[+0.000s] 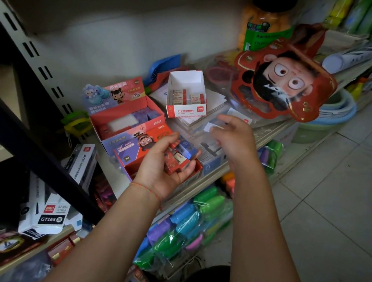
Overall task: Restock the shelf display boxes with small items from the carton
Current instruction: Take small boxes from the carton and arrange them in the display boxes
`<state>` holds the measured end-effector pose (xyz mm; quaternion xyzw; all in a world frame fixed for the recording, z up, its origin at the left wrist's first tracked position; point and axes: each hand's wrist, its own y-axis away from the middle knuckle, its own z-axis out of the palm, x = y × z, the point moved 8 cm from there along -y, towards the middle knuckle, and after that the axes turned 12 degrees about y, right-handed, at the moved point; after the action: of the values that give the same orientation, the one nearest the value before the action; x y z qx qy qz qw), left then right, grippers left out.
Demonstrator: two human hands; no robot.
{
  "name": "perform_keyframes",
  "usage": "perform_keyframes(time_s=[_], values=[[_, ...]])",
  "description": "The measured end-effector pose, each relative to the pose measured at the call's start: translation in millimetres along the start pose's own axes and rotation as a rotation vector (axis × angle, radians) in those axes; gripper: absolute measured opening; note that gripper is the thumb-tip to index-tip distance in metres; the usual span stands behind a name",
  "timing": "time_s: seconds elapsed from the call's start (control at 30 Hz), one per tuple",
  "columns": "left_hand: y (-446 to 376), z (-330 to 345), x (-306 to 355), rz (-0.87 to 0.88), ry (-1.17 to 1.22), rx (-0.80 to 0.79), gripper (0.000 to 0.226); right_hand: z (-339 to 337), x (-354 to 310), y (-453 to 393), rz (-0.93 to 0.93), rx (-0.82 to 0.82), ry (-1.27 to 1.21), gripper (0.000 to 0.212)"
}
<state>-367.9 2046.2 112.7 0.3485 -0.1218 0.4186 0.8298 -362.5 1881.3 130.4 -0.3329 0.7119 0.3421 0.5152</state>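
Observation:
My left hand point(164, 164) is palm up over the shelf and cups several small red and blue eraser packs point(181, 156). Beneath it sits a red and purple display box point(127, 151) with a cartoon figure on its flap. Behind that stands another red display box point(123, 112) with a cartoon header, partly filled. A white display box point(187, 98) of 2B erasers stands further back. My right hand point(232, 137) hovers to the right of the left hand, blurred, fingers loosely curled, with nothing visible in it.
A large red cartoon-face pack point(284, 83) and a jar of orange balls point(264, 24) stand at the back right. Stacked basins point(336, 111) sit beyond. Bags of coloured clay point(192, 215) hang below the shelf edge. GT165 boxes point(51, 213) lie lower left. A slotted upright point(35, 56) crosses left.

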Motion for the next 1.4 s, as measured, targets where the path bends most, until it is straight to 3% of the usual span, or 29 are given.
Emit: perform_keyframes(time_s=[0.13,0.3,0.43,0.57,0.67,0.87,1.4], values=[[-4,3,-1,-0.001,-0.008,-0.02,0.022,-5,4,-8,-0.013,0.077,-0.042,0.027],[-7,11,-2,0.012,-0.046,-0.06,0.025,-4,7,-9,0.002,0.058,-0.036,0.039],[-9,17,-3,0.014,-0.058,-0.08,0.035,-1,6,-5,0.074,-0.019,-0.214,0.037],[-10,16,-4,0.02,-0.071,-0.076,0.049,2,0,0,0.055,-0.089,-0.224,0.034],[-11,14,-5,0.017,-0.065,-0.071,0.041,-1,-3,0,0.005,-0.05,-0.122,0.029],[-10,12,-6,0.005,-0.025,-0.083,0.018,-11,-7,-5,-0.207,0.245,0.437,0.016],[-7,4,-2,0.068,0.032,-0.024,0.004,-8,2,-4,-0.156,0.415,0.448,0.008]])
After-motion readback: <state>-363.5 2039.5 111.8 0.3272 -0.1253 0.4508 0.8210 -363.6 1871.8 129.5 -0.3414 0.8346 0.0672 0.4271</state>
